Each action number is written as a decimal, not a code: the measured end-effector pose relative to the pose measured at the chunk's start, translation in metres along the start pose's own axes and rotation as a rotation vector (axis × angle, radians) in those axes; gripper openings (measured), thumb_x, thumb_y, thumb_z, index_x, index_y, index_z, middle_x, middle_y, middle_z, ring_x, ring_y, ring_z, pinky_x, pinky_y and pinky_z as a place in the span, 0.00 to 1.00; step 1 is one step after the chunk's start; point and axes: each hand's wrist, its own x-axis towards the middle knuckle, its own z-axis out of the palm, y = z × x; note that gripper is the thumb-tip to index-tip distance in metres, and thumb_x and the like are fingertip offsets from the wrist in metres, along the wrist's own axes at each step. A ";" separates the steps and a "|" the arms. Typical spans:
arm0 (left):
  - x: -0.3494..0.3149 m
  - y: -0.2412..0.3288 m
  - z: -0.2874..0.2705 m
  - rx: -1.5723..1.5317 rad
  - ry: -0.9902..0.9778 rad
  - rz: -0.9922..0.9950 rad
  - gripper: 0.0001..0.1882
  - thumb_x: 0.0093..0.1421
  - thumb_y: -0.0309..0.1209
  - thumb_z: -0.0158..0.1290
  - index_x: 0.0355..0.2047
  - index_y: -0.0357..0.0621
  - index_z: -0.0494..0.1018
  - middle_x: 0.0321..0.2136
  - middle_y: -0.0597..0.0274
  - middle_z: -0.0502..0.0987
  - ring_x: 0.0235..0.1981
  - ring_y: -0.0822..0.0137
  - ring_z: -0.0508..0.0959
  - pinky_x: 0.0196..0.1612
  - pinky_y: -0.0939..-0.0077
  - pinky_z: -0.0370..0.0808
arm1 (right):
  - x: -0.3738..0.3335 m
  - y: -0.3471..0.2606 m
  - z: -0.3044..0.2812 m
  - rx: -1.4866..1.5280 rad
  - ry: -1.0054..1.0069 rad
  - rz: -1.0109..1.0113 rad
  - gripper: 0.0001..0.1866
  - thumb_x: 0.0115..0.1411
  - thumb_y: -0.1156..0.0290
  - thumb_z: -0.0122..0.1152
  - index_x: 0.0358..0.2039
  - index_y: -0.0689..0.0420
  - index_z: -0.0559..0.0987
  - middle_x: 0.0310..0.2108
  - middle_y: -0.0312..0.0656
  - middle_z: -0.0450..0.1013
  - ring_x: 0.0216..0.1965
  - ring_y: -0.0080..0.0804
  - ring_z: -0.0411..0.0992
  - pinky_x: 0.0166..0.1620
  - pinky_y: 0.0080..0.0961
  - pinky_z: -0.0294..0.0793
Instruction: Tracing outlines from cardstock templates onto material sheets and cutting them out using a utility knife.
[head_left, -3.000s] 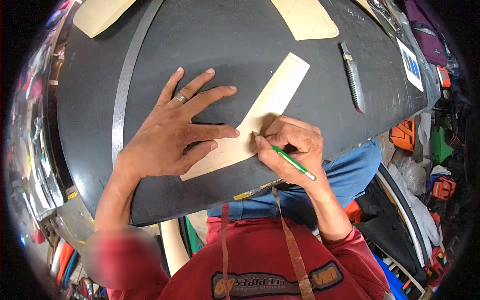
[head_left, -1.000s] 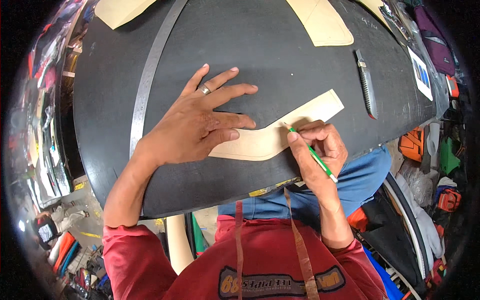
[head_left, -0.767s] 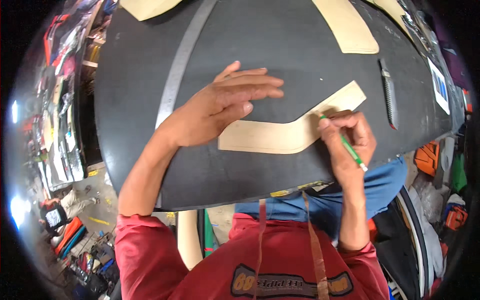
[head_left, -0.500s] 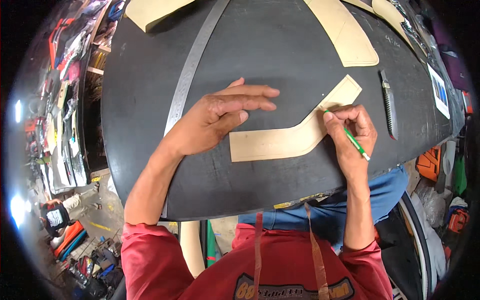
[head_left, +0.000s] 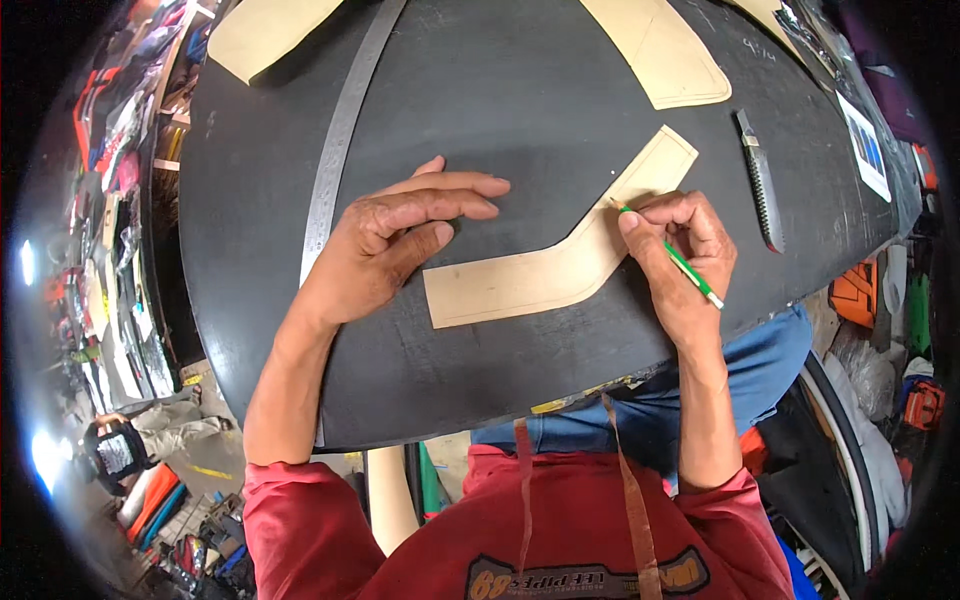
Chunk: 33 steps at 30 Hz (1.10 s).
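a: head view. where's the piece?
b: bent tan pattern piece lies flat mid-frame on the black tabletop. long limb runs roughly left to right, then bends toward upper right. thin lines drawn just inside its edges.
a: right hand?
b: right hand, right of centre, pinched tight round a green pencil. tip is at the upper limb, close to its upper-left edge. pencil slants upper left to lower right, so it crosses that limb's long axis. piece lies left of and above the grip.
a: left hand?
b: left hand, left of centre. fingers stretched out, thumb apart, nothing held. it's just beside the piece's left end, looks clear of it. can't tell if the heel rests on the table.
a: so which is nearer?
b: right at the bend and upper limb, left at the square left end.
a: around them?
b: steel ruler left of the left hand, snap-off knife upper right, tan cut piece top.
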 end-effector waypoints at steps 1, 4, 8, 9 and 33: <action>0.000 0.000 0.000 0.008 0.003 -0.004 0.14 0.70 0.22 0.57 0.52 0.45 0.85 0.60 0.57 0.84 0.66 0.57 0.79 0.81 0.44 0.54 | 0.000 0.000 0.000 -0.001 -0.015 -0.005 0.06 0.67 0.80 0.72 0.36 0.60 0.80 0.33 0.31 0.79 0.32 0.10 0.71 0.36 0.12 0.69; 0.002 0.001 0.001 0.017 0.005 -0.002 0.14 0.69 0.22 0.57 0.52 0.45 0.85 0.59 0.58 0.84 0.66 0.57 0.80 0.81 0.45 0.54 | 0.000 -0.001 -0.002 -0.024 -0.015 -0.015 0.06 0.67 0.81 0.72 0.37 0.60 0.80 0.33 0.31 0.79 0.33 0.10 0.72 0.37 0.12 0.70; 0.001 0.001 0.002 0.004 0.016 -0.012 0.13 0.69 0.22 0.57 0.51 0.45 0.86 0.59 0.58 0.84 0.65 0.58 0.80 0.81 0.45 0.55 | -0.001 0.001 -0.003 -0.002 -0.014 -0.014 0.06 0.67 0.81 0.72 0.37 0.60 0.80 0.33 0.31 0.80 0.34 0.10 0.73 0.37 0.12 0.71; 0.000 -0.001 0.002 0.003 0.011 -0.001 0.14 0.70 0.22 0.56 0.52 0.46 0.85 0.60 0.61 0.84 0.65 0.59 0.80 0.81 0.44 0.54 | -0.001 0.002 -0.003 -0.011 -0.017 -0.009 0.06 0.67 0.81 0.72 0.37 0.60 0.80 0.33 0.31 0.80 0.34 0.10 0.73 0.37 0.12 0.71; 0.000 0.002 0.003 -0.055 0.042 -0.023 0.14 0.68 0.23 0.60 0.52 0.46 0.86 0.57 0.58 0.86 0.64 0.59 0.81 0.81 0.45 0.54 | 0.001 -0.002 -0.002 -0.020 -0.032 -0.013 0.06 0.67 0.81 0.72 0.37 0.61 0.80 0.35 0.35 0.82 0.36 0.13 0.77 0.39 0.15 0.75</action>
